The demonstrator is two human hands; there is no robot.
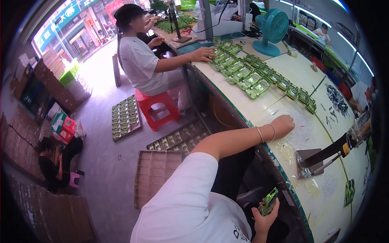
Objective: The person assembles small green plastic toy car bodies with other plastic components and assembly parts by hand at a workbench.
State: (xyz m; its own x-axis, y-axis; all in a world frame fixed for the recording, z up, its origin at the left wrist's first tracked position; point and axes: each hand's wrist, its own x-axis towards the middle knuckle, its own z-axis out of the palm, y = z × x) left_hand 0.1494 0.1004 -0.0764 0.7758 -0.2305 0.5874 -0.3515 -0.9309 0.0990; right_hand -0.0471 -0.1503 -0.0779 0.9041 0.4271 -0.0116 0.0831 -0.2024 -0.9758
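My left hand (283,126), a bangle on its wrist, rests closed on the pale worktable (279,103) beside scattered tiny clear bits. Its curled fingers hide whatever they may hold. Down by the table's near edge, my right hand (265,218) grips a green plastic part (268,201) with dark pieces on it, tilted up. Beyond my left hand stretches a band of several green plastic shells (259,87) laid side by side. A pair of green and dark parts (349,192) lies at the right of the table.
A black press-like arm on a metal base (310,163) stands on the table at right. Dark small pieces (337,99) lie behind it. A teal fan (271,32) stands at the back. A co-worker (139,60) sits on a red stool (157,107), hand on the shells; trays (158,174) lie on the floor.
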